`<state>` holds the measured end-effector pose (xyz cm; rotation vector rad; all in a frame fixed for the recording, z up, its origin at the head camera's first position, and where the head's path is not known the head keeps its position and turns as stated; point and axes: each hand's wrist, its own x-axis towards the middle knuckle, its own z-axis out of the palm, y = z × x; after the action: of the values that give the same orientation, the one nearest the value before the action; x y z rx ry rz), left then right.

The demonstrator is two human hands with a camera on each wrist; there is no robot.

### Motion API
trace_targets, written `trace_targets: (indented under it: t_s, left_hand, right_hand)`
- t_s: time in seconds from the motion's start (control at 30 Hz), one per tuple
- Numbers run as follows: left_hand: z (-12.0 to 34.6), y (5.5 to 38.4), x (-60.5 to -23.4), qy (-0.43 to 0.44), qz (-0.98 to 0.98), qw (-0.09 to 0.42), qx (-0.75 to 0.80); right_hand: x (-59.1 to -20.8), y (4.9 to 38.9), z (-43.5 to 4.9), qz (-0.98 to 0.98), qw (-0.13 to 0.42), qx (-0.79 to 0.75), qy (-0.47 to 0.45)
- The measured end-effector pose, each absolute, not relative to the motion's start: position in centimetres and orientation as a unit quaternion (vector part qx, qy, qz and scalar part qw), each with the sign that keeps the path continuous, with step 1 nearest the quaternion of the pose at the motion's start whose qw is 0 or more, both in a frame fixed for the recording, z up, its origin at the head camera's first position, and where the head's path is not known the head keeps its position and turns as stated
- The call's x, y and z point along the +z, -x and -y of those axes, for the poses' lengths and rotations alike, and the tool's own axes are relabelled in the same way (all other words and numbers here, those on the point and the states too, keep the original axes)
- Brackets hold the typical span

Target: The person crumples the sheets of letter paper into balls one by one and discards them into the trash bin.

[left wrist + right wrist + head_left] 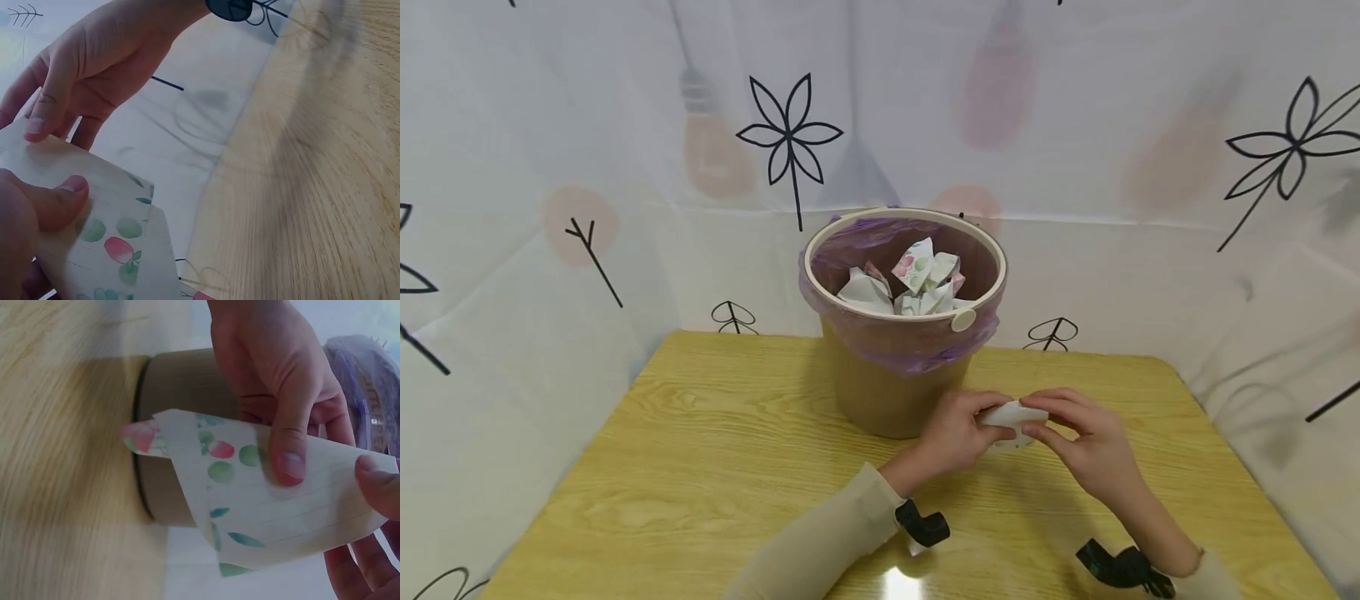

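Note:
Between both hands is a sheet of lined note paper, printed with green leaves and a red fruit or flower; part of it is folded over. My left hand pinches one side, its thumb lying flat across the printed face. At the opposite edge, my right hand pinches the paper between thumb and fingers. The paper is above the table, just in front and to the right of a brown bin. Crumpled papers lie inside the bin, some with the same floral print.
A purple plastic liner hangs over the bin's cream rim. The wooden table runs back to a white patterned cloth. Black wrist mounts sit on both forearms.

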<state>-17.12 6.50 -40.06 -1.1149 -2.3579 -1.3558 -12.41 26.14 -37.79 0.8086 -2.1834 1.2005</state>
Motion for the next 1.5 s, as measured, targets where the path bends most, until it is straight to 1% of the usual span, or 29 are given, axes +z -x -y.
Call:
trace_targets:
  t_s: [0.1, 0.17, 0.27, 0.37, 0.43, 0.5, 0.67, 0.77, 0.9, 1.0, 1.03, 1.17, 1.4, 1.5]
  left_hand:
    - [-6.5, 17.2, -40.1, 0.361, 0.806, 0.095, -0.46]
    - [-6.5, 17.2, -40.1, 0.353, 0.807, 0.079, -0.466]
    - [-6.4, 17.4, -40.2, 0.348, 0.803, 0.035, -0.482]
    - [-6.1, 17.6, -40.1, 0.345, 0.792, -0.018, -0.503]
    - [-5.8, 17.7, -40.0, 0.348, 0.792, -0.037, -0.5]
    - [-5.5, 17.8, -39.6, 0.356, 0.801, -0.038, -0.481]
    - [-5.2, 17.7, -38.5, 0.379, 0.843, 0.029, -0.381]
    - [-5.3, 17.6, -38.1, 0.37, 0.846, 0.041, -0.382]
    - [-5.4, 17.6, -38.3, 0.34, 0.826, -0.002, -0.449]
    - [-5.4, 18.0, -38.7, 0.321, 0.795, -0.053, -0.512]
    - [-5.3, 18.1, -38.9, 0.317, 0.783, -0.069, -0.531]
    - [-4.9, 18.3, -39.2, 0.318, 0.76, -0.106, -0.557]
    - [-4.8, 17.9, -38.9, 0.297, 0.795, -0.108, -0.518]
    - [-5.0, 17.7, -38.8, 0.28, 0.793, -0.121, -0.527]
  right_hand:
    - [-37.6, 12.8, -25.9, 0.801, 0.278, 0.412, -0.333]
    - [-37.5, 13.0, -25.8, 0.799, 0.292, 0.395, -0.347]
    - [-37.5, 13.1, -25.8, 0.808, 0.295, 0.378, -0.343]
    - [-37.5, 13.1, -26.0, 0.82, 0.287, 0.379, -0.318]
    - [-37.6, 13.0, -26.2, 0.821, 0.291, 0.382, -0.307]
    - [-37.7, 13.0, -26.2, 0.817, 0.306, 0.383, -0.303]
    - [-38.4, 13.1, -25.9, 0.794, 0.361, 0.385, -0.3]
    - [-38.7, 13.3, -25.4, 0.771, 0.406, 0.381, -0.31]
    - [-38.4, 13.6, -24.5, 0.726, 0.493, 0.325, -0.352]
    - [-37.9, 13.5, -23.8, 0.697, 0.537, 0.283, -0.382]
    - [-37.8, 13.5, -23.6, 0.692, 0.544, 0.275, -0.387]
    - [-37.5, 13.2, -23.4, 0.685, 0.558, 0.254, -0.393]
    - [-36.9, 13.0, -22.9, 0.647, 0.572, 0.277, -0.421]
    - [-36.7, 13.2, -22.6, 0.629, 0.583, 0.283, -0.43]
